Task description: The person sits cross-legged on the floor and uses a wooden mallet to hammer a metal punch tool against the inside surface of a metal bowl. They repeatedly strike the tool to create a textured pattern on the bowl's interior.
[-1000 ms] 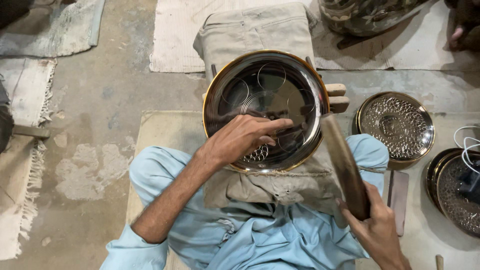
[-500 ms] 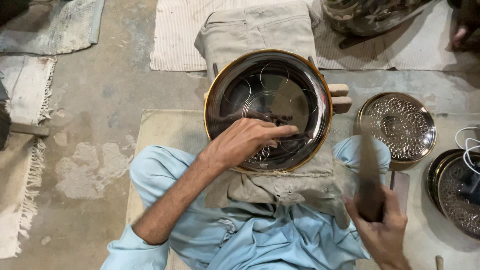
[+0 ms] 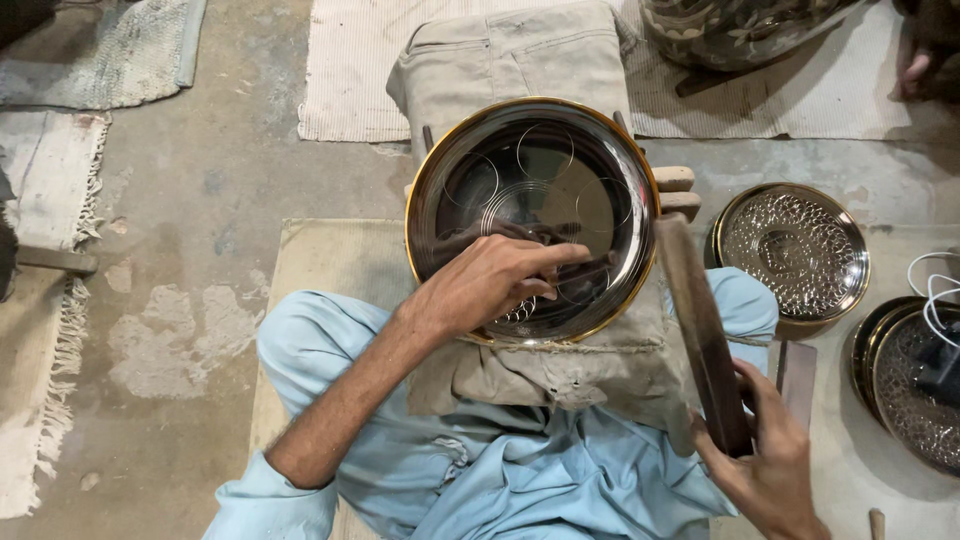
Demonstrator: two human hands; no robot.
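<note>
A round dark metal plate with a brass-coloured rim and engraved circles rests on a cloth-wrapped support over my lap. My left hand lies on the plate's near part, fingers pinched on what looks like a thin dark tool pressed to the surface beside a small engraved patch. My right hand grips the lower end of a long dark wooden bat. The bat slants up beside the plate's right rim.
A finished patterned tray sits to the right, with more patterned dishes and a white cable at the far right. A flat metal bar lies by my right hand. Another person's hand and a patterned vessel are at top right.
The wooden bat swung away from the plate in a blur, then came back beside its right rim. My left hand stayed on the plate.
</note>
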